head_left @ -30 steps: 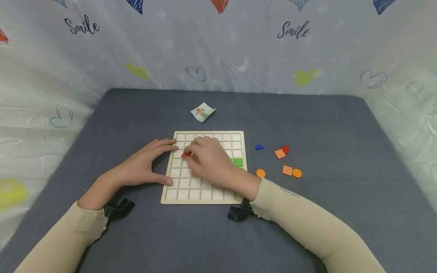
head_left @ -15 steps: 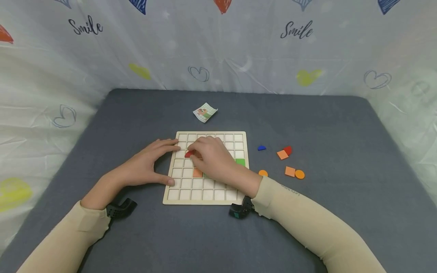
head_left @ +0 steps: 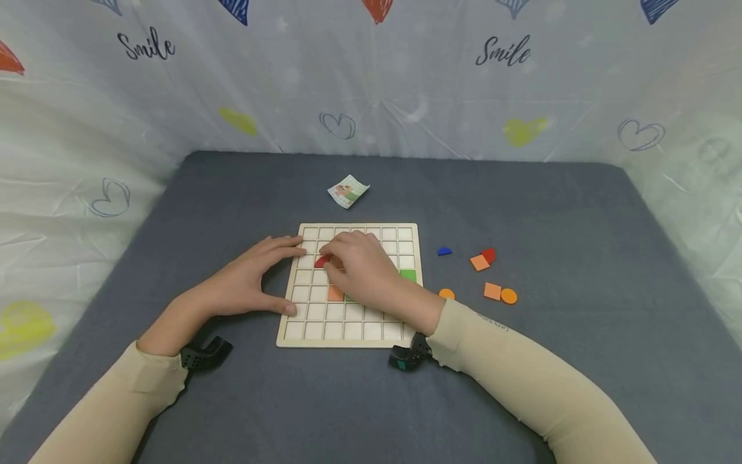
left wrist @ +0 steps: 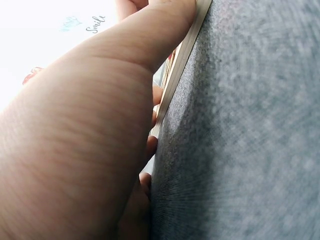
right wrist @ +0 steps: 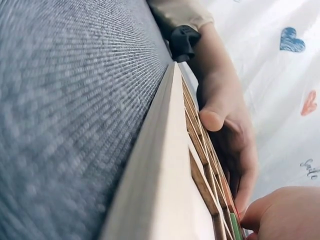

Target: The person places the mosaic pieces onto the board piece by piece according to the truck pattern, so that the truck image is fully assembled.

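Observation:
In the head view, a pale wooden grid board (head_left: pixel 290 343) lies flat on the table. My left hand (head_left: pixel 243 280) rests at its left edge with fingers and thumb spread, touching the rim; the left wrist view shows fingertips against the board's side. The right hand (head_left: pixel 365 270) is over the board and pinches a small red piece (head_left: pixel 322 261) at a square in the left part of the grid. An orange square (head_left: pixel 335 293) sits in the grid just below that hand, and a green square (head_left: pixel 408 276) lies at the right. The hand hides the middle squares.
Right of the board lie a blue half-round piece (head_left: pixel 444 251), a red piece (head_left: pixel 489 255), orange squares (head_left: pixel 492 291) and orange discs (head_left: pixel 509 296). A small printed card (head_left: pixel 348 191) lies behind the board. A printed curtain hangs beyond the table's far edge.
My right hand has shifted slightly right over the board with the red piece, uncovering more of the orange square. The left hand keeps its place at the board's edge.

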`<act>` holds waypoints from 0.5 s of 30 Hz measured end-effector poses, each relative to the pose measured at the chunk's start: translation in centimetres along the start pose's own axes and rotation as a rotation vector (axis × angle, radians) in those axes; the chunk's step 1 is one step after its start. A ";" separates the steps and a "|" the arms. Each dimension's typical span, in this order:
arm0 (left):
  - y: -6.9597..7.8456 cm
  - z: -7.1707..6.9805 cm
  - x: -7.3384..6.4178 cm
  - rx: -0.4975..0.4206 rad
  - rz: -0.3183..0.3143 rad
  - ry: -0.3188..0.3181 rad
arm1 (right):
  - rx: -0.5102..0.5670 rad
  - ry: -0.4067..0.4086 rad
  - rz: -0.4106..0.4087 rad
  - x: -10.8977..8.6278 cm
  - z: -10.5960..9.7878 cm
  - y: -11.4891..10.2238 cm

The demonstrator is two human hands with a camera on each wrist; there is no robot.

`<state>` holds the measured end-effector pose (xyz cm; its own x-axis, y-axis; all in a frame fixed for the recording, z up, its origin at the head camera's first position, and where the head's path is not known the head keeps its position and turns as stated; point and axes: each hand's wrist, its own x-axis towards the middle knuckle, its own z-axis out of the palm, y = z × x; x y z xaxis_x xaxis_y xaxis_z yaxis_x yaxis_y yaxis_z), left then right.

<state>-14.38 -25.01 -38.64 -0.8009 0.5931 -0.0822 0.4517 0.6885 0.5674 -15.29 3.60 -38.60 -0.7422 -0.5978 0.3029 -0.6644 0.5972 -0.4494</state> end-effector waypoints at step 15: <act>-0.1 0.0 0.0 0.005 0.016 0.008 | -0.016 0.023 -0.013 -0.3 0.1 0.1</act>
<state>-14.44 -25.04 -38.69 -0.7966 0.6008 -0.0667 0.4663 0.6810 0.5646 -15.15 3.76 -38.83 -0.7348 -0.5936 0.3280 -0.6756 0.5979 -0.4314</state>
